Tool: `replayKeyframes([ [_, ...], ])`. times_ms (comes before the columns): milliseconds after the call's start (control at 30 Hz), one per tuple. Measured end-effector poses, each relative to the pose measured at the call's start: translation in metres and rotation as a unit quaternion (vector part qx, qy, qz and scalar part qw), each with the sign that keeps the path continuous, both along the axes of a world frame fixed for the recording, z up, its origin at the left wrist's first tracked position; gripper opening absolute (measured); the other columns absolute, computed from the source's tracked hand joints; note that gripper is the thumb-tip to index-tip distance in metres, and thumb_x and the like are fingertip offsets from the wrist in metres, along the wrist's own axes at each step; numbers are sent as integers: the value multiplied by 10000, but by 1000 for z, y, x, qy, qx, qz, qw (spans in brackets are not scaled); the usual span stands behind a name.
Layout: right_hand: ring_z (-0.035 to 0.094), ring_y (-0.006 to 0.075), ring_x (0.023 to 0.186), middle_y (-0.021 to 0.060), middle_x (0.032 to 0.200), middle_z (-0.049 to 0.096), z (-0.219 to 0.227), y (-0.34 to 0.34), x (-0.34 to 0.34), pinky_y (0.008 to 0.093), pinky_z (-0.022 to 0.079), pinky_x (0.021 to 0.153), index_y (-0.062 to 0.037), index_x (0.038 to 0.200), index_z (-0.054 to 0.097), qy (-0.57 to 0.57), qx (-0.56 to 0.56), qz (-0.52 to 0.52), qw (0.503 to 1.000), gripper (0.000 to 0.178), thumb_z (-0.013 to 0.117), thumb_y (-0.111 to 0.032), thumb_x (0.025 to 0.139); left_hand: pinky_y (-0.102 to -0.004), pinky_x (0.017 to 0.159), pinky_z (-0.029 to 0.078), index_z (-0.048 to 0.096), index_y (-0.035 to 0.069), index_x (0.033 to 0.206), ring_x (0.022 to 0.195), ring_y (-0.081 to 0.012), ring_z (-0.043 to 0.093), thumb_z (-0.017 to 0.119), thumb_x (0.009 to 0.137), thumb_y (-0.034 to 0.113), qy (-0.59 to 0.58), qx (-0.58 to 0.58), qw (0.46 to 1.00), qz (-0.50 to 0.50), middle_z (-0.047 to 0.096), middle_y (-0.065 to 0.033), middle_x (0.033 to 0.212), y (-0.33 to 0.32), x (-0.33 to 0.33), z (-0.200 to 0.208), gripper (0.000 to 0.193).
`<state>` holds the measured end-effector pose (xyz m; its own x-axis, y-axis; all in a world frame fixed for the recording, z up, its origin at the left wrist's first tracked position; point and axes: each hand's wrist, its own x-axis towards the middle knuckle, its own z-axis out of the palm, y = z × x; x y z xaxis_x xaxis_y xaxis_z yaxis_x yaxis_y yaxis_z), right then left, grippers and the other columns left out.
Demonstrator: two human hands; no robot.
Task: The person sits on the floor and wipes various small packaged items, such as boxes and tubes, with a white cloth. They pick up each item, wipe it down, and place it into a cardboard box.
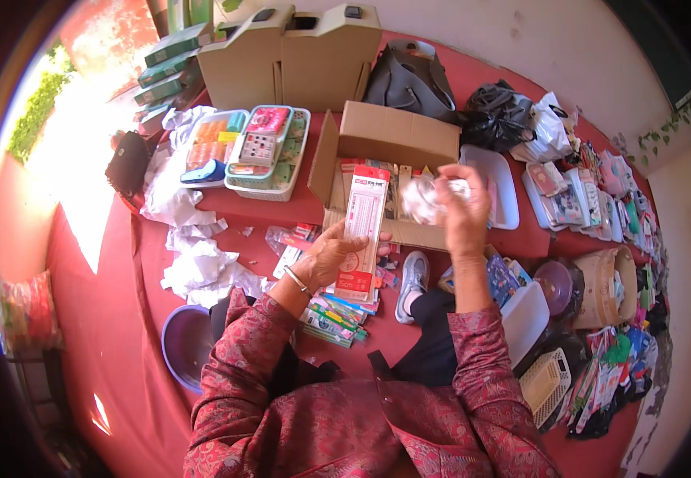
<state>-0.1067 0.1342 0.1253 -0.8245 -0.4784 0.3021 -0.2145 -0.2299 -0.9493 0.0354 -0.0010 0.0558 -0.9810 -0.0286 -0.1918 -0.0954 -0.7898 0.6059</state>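
Observation:
My left hand [323,256], with a bracelet at the wrist, is closed on a flat red-and-white pack [364,209]. It looks like a packaged ruler set and stands nearly upright before the open cardboard box [400,130]. My right hand [467,209] is raised over the box's right side. A crumpled white wad [421,199], blurred, is gripped in its fingers; paper or thin plastic, I cannot tell which. Flat packs partly show inside the box behind my hands. Below my left hand, several colourful stationery packs [333,319] lie on the red cloth by my shoe [414,279].
Crumpled white paper [210,267] lies left, above a purple basin [190,342]. Filled plastic baskets [294,187] stand on the red-covered ledge, beside beige bins [325,60]. On the right are a white tray [505,191], bags [497,115], a wicker-like bin [596,291] and a cream basket [545,386].

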Motion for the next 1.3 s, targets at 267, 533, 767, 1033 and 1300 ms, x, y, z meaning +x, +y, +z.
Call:
replayKeyframes([
  [267, 581, 235, 774, 92, 845, 597, -29, -16, -26, 331, 474, 686, -36, 847, 612, 449, 257, -107, 849, 122, 531, -15, 759, -332, 770, 501, 408, 33, 1199, 834, -203, 611, 472, 858, 5, 24, -114, 988, -100, 603, -122, 965, 5, 13, 8, 348],
  [533, 502, 89, 540, 22, 678, 557, -41, 7, -31, 196, 401, 491, -30, 767, 593, -72, 156, -26, 985, 192, 560, -202, 846, -364, 785, 519, 385, -10, 1176, 911, -236, 591, 418, 897, 52, -24, 70, 987, 145, 558, -188, 1067, -16, -3, -27, 288],
  [767, 576, 149, 661, 100, 697, 605, -63, -29, 40, 300, 456, 617, 0, 772, 600, 227, 380, 98, 891, 425, 611, -424, 790, -427, 796, 497, 383, 0, 1194, 940, -277, 581, 370, 919, 218, 32, 260, 959, 107, 559, -189, 1068, -24, -9, -43, 351],
  [1033, 554, 148, 790, 62, 867, 567, -44, -59, 44, 277, 458, 695, -28, 962, 548, 182, 122, 52, 974, 186, 592, -102, 797, -400, 829, 465, 460, 35, 1135, 959, -262, 574, 343, 928, 320, 17, 162, 986, 45, 575, -146, 1055, -7, -5, -50, 372],
  [1300, 563, 304, 885, 133, 934, 564, -54, -63, 74, 343, 446, 785, -28, 924, 585, 355, 239, 141, 893, 157, 544, -30, 773, -389, 812, 482, 521, 70, 1033, 898, -227, 593, 342, 917, 276, 4, 231, 966, 116, 597, -96, 988, -19, -8, -63, 297],
])
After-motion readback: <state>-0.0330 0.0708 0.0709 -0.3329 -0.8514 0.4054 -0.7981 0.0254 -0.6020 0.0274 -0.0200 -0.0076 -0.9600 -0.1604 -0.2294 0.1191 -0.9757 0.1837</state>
